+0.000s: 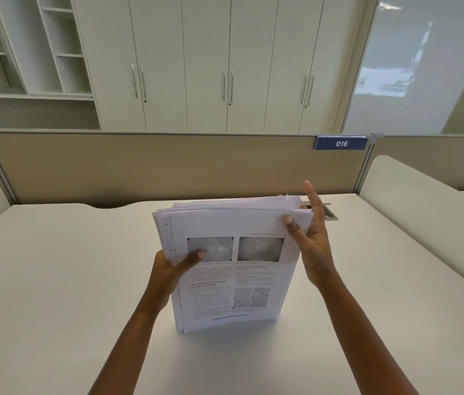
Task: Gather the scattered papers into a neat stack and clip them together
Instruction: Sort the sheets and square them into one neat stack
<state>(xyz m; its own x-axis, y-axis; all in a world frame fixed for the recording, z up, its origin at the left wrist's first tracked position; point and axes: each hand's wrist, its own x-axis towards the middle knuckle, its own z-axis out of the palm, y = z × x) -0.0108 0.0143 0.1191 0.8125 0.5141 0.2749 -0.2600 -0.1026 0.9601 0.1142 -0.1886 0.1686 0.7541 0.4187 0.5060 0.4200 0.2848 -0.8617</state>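
A stack of printed papers (233, 280) stands upright on its bottom edge on the white desk (54, 280), its front page showing text and grey pictures. The sheets are unevenly aligned along the left and top edges. My left hand (169, 270) grips the stack's left edge, thumb across the front page. My right hand (312, 240) is against the upper right edge, thumb on the front corner, fingers stretched upward behind the sheets. No clip is visible.
A beige partition (168, 166) with a blue "016" sign (341, 143) closes the desk's far side. A cable opening (329, 213) sits in the desk behind my right hand. White side panels (413, 201) flank the desk. Cabinets stand beyond.
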